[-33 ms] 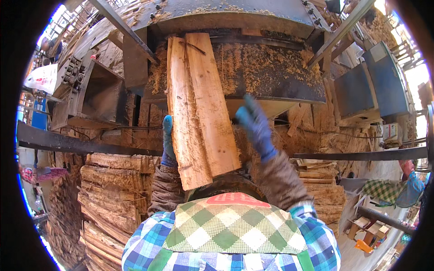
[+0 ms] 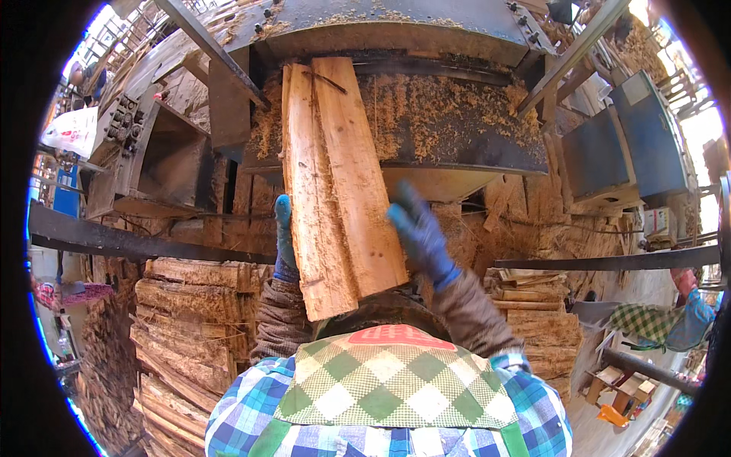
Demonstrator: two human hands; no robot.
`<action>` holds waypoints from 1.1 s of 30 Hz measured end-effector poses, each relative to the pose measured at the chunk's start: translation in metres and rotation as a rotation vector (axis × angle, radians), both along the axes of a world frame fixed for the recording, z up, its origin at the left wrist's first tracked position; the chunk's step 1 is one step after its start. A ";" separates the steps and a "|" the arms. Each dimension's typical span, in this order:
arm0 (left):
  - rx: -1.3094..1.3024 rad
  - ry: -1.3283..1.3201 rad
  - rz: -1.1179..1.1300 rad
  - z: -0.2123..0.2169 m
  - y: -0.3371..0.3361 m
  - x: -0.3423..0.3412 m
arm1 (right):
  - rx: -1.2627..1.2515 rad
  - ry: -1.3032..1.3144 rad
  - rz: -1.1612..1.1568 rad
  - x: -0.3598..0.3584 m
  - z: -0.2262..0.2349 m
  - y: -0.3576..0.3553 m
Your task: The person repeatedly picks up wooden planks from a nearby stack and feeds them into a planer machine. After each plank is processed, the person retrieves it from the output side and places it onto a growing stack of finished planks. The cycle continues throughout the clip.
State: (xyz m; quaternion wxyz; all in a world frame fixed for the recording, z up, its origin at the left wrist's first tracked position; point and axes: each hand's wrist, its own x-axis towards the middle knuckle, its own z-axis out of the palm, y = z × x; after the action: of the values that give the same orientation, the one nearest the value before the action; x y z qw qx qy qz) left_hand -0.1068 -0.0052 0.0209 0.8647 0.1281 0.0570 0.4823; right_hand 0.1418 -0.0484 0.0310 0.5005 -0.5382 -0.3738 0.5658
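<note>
Two rough wooden boards lie side by side, overlapping, in front of me. Their far ends rest on the machine bed and their near ends overhang toward my body. At their left edge, my left hand in a blue glove grips them, its fingers partly hidden by the wood. To the right of the boards is my right hand, also gloved in blue, its fingers apart and somewhat blurred. It is close beside the right board's edge; whether it touches is unclear.
Sawdust covers the bed below the machine's housing. A dark curved bar stands at left, another at right. Stacked slabs flank me on the left, more on the right. Another person's sleeve shows far right.
My right hand has come down and slightly left, closer to the boards' right edge. The boards have shifted very slightly toward me; my left hand stays at their left edge.
</note>
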 end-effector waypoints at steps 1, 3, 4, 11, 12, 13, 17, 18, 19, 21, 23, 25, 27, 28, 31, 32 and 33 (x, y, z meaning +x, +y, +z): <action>-0.039 0.004 0.006 -0.002 -0.002 0.001 | 0.146 -0.076 -0.025 -0.018 -0.006 -0.024; 0.001 -0.139 -0.044 -0.008 -0.001 0.003 | 0.191 -0.162 -0.089 -0.037 -0.014 -0.053; 0.017 -0.186 -0.083 -0.010 -0.001 0.003 | 0.178 -0.156 -0.147 -0.042 -0.013 -0.066; 0.045 0.410 0.262 -0.021 0.014 -0.010 | 0.067 -0.162 -0.240 -0.034 0.027 -0.055; 0.085 0.359 0.202 -0.021 0.023 -0.015 | 0.066 -0.158 -0.235 -0.033 0.029 -0.048; -0.032 0.328 0.182 -0.023 0.031 -0.019 | 0.046 -0.170 -0.245 -0.033 0.028 -0.042; 0.115 0.069 -0.018 -0.030 0.058 -0.029 | 0.101 -0.221 -0.302 -0.030 0.014 -0.014; 0.026 0.060 -0.032 -0.031 0.060 -0.030 | 0.081 -0.233 -0.326 -0.028 0.009 -0.007; -0.027 0.012 -0.089 -0.032 0.060 -0.030 | 0.018 -0.245 -0.352 -0.025 0.007 0.001; -0.160 0.037 -0.039 -0.032 0.054 -0.029 | 0.177 -0.617 -0.451 -0.021 0.002 0.029; -0.118 0.090 0.026 -0.030 0.047 -0.026 | 0.326 -0.813 -0.527 -0.017 0.001 0.066; -0.106 0.075 0.014 -0.026 0.046 -0.026 | 0.382 -0.863 -0.593 -0.012 0.001 0.106; -0.132 -0.028 -0.064 -0.023 0.048 -0.026 | 0.309 -0.779 -0.643 -0.006 0.002 0.144; -0.126 0.013 -0.027 -0.024 0.048 -0.026 | 0.293 -0.811 -0.681 -0.004 0.003 0.159; -0.125 0.002 -0.005 -0.028 0.051 -0.027 | 0.120 -0.884 -0.720 -0.002 0.001 0.179; -0.140 -0.094 -0.068 -0.030 0.053 -0.028 | 0.149 -0.913 -0.733 -0.001 -0.002 0.181; -0.154 -0.196 -0.131 -0.033 0.055 -0.028 | 0.179 -0.945 -0.746 0.000 -0.005 0.181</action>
State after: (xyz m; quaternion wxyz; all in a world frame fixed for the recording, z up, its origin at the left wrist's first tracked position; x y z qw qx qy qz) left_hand -0.1353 0.0494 -0.0126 0.9030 0.0171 0.0009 0.4292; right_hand 0.1414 0.1326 0.0264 0.4881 -0.7816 -0.3880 0.0183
